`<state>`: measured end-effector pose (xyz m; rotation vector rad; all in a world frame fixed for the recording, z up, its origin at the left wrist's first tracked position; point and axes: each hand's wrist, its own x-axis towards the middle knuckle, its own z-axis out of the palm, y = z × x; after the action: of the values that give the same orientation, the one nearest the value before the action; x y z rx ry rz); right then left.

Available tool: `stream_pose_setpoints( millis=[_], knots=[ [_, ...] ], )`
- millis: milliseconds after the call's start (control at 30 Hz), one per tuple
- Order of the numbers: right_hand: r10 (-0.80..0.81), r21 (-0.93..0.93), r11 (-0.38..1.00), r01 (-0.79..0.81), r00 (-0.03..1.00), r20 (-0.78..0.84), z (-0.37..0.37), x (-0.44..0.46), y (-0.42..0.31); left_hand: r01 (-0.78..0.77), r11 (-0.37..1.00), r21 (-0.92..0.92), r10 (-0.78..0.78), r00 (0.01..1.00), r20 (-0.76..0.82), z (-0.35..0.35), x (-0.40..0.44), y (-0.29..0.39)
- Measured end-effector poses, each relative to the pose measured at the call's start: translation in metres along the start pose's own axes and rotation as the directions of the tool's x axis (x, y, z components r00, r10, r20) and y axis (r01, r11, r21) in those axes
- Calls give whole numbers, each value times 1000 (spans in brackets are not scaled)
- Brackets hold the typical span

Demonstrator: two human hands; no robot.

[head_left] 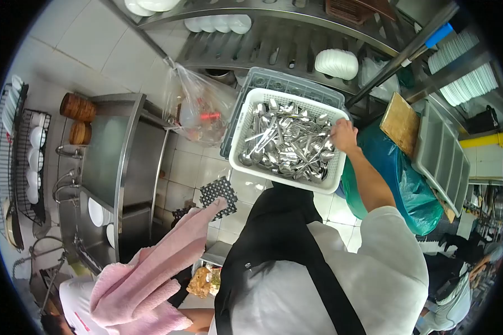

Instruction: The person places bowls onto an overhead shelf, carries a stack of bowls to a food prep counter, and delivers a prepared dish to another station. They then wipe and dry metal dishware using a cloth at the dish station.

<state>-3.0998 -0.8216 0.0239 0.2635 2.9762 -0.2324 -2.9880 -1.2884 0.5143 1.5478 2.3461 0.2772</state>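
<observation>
A white plastic basket [246, 120] holds a heap of metal spoons and forks [288, 137]. Curled over its right rim, my right hand [344, 135] grips the basket, fingertips close to the cutlery. Under the basket sits a grey translucent plastic crate [262, 76], its far and left edges showing. At lower left, a pink towel [151, 273] is draped in front of a white sleeve and part of a forearm [198, 319]; whose arm this is I cannot tell. My left hand does not show.
A steel sink [120, 178] stands left, with racked bowls [34, 156] beyond it. A clear plastic bag [198, 111] hangs near the basket. Metal shelving [235, 47] with stacked dishes crosses the top. At right are a green bag [413, 204], a grey compartment tray [444, 153] and another person [452, 290].
</observation>
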Motion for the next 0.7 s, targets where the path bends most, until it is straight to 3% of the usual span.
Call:
stream_pose_setpoints(
  millis=[33,67,100,133,233,333,433,500,533,567,633,667,700],
  knots=[
    [-46,380,925,15,996,71,10,15,10,6,1000,-6,-6,1000,3,1,-5,2],
    [-111,703,712,-7,986,122,20,39,25,8,1000,-10,-8,1000,5,2,-9,3],
    [-183,917,395,-63,972,145,32,53,41,5,1000,-15,-5,1000,8,3,-13,3],
    [-153,884,467,23,987,55,-17,32,6,-4,1000,-21,4,1000,12,5,-15,4],
    [-183,999,28,-31,983,36,-34,35,-30,-38,999,-35,39,999,19,8,-21,6],
    [-19,998,-27,56,998,-56,-41,42,-80,-34,999,-21,35,999,28,6,-26,12],
    [20,940,325,109,992,-122,-20,71,-120,-28,1000,-8,27,989,-147,15,-21,15],
    [-203,741,610,282,959,-198,10,94,-146,-20,1000,-5,18,965,-262,28,-14,17],
    [-289,520,762,385,922,-259,23,100,-163,-15,1000,-6,13,948,-317,36,-10,18],
    [-276,430,865,258,961,-22,23,103,-179,-10,1000,-4,8,928,-371,44,-4,18],
    [-339,124,933,338,941,-19,29,97,-203,1,1000,6,2,880,-475,61,8,16],
    [-360,74,931,358,933,11,39,100,-208,-2,1000,6,5,803,-596,73,16,14],
    [-376,23,927,375,926,44,59,107,-207,11,1000,9,-4,805,-594,82,15,3]
  ],
)
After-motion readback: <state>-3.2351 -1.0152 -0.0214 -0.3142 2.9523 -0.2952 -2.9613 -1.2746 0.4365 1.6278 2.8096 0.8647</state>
